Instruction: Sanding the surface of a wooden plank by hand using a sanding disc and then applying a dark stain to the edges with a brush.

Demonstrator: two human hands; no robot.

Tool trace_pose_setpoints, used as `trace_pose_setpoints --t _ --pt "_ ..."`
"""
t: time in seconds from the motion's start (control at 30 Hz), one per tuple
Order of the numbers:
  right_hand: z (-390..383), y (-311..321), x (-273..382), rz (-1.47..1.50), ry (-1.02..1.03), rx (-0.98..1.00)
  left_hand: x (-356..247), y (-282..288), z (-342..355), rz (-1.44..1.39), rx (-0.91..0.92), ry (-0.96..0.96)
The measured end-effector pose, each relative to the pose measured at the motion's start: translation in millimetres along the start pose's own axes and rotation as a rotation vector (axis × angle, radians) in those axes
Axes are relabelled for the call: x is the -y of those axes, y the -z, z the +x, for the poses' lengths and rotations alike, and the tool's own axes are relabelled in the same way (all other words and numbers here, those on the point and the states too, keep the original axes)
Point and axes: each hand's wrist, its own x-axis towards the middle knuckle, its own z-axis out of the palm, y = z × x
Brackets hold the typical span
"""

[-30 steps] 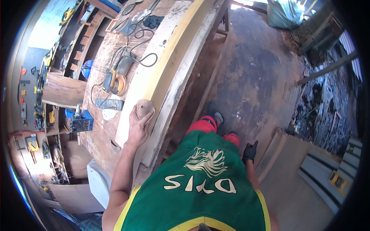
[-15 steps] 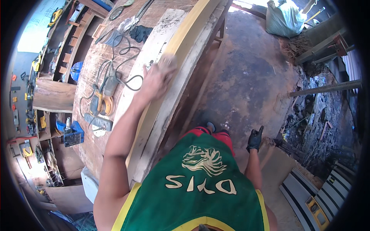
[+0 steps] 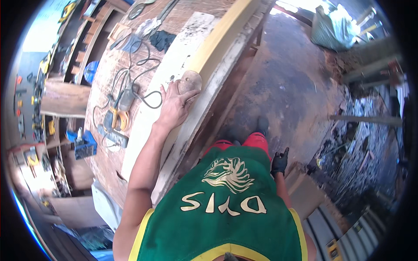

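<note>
Head view: left hand clamped on sanding disc atop yellow plank; probably light, kinda bendy, best gripped by the rim; gloved right hand hangs empty.

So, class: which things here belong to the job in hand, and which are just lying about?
In use:
- tan rounded pad, held by the left grip
- yellowish plank, under the pad

Lying about:
- power sander
- power strip
- dark cloth-like bundle
- bulging pale sack
</note>
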Motion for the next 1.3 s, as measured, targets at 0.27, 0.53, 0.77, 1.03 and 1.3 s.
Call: trace_pose_setpoints --t 0.27,0.53,0.77,1.03,1.3 --pt "67 13 339 -0.027 1.285 0.273 -22 -2 0 0.01 -0.136 0.09" --pt "-18 -34 519 -0.284 2.168 0.783 -65 5 -21 -0.381 -0.486 0.323" --pt "-58 -56 554 -0.058 1.44 1.703 -84 10 -41 -1.343 -0.905 0.518" --pt "-84 -46 511 -0.057 1.062 1.627 -92 -10 -76 -1.194 -1.055 0.702" --pt "-55 -96 520 -1.121 2.365 0.442 -89 -66 -196 -0.868 -1.407 0.969"
